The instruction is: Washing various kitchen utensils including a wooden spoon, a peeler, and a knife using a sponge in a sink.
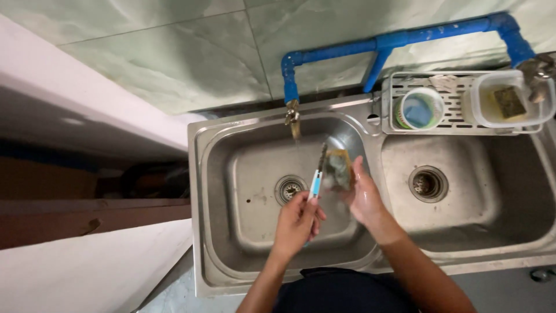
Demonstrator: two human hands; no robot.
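My left hand (297,222) grips the blue and white handle of a knife (317,174), whose dark blade points up toward the tap. My right hand (364,195) holds a yellow-green sponge (337,168) pressed against the blade. Both hands hover over the left basin of a steel double sink (243,191). A brass tap (292,115) on a blue pipe (370,46) runs a thin stream of water just above the knife.
The right basin (498,185) has an open drain (428,183). A white rack (457,124) across its back holds a round tub (421,109) and a clear container with another sponge (508,101). Green tiles line the wall; a white ledge lies to the left.
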